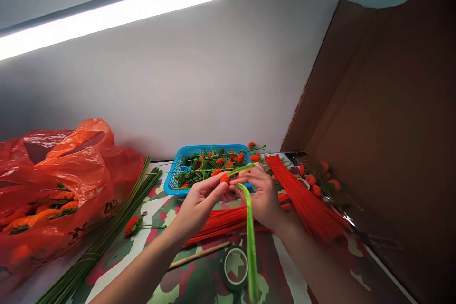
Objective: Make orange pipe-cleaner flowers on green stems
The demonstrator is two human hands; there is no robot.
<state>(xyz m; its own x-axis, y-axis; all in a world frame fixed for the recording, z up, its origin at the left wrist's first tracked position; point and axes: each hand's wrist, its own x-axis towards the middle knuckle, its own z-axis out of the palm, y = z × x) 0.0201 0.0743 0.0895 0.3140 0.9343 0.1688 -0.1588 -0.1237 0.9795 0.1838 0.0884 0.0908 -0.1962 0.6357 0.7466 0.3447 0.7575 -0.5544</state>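
Between my two hands, near the front edge of the blue basket, is a small orange fuzzy ball (pixel 225 178). My left hand (pixel 204 202) pinches it from the left between thumb and fingers. A bright green fuzzy strip (pixel 251 242) runs from the ball; one end sticks out to the upper right and a long part hangs down toward me. My right hand (pixel 261 194) has its fingers closed on the strip beside the ball. The blue basket (pixel 171 181) behind holds green stems and several small orange flowers.
Red fuzzy strips (pixel 302 199) lie right and beneath my hands. A tape roll (pixel 235 266) and wooden stick (pixel 199 255) are in front. Green stems (pixel 107 232), an orange flower (pixel 133 226) and a red plastic bag (pixel 117 171) lie left. Cardboard (pixel 384 104) stands right.
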